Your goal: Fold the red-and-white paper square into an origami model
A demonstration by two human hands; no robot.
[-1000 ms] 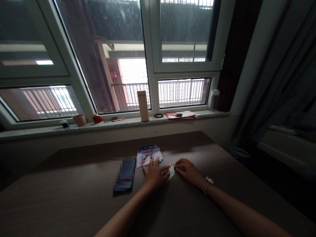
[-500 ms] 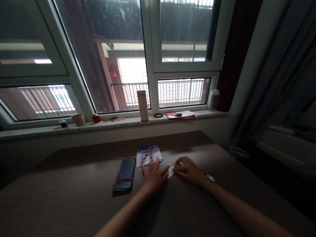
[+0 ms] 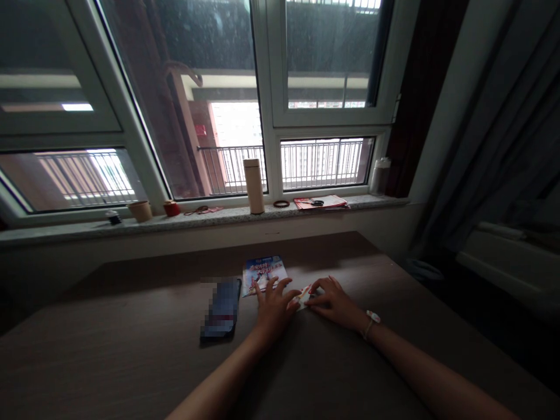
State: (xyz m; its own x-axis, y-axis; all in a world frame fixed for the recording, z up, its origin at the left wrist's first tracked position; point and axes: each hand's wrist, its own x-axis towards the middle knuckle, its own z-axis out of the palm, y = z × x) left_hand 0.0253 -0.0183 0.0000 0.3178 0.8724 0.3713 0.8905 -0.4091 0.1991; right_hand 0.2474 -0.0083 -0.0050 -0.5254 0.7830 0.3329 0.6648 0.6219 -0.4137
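Observation:
A small folded piece of paper, white with red and yellow print, lies between my two hands on the brown table. My left hand has its thumb and index finger at the paper's left edge, while its other fingers are spread and raised near a printed booklet. From the right, my right hand pinches the paper's other side with thumb and fingertips. A bracelet circles the right wrist. The fingers partly cover the paper, so its full shape cannot be made out.
A dark phone, partly pixelated, lies left of my left hand. On the windowsill stand a beige flask, a brown cup, a red spool-like item and a clear bottle. Scissors rest on red-edged papers there.
My left hand's fingers have lifted and bent up off the booklet. The paper has turned slightly and shows more print. My right hand has barely moved.

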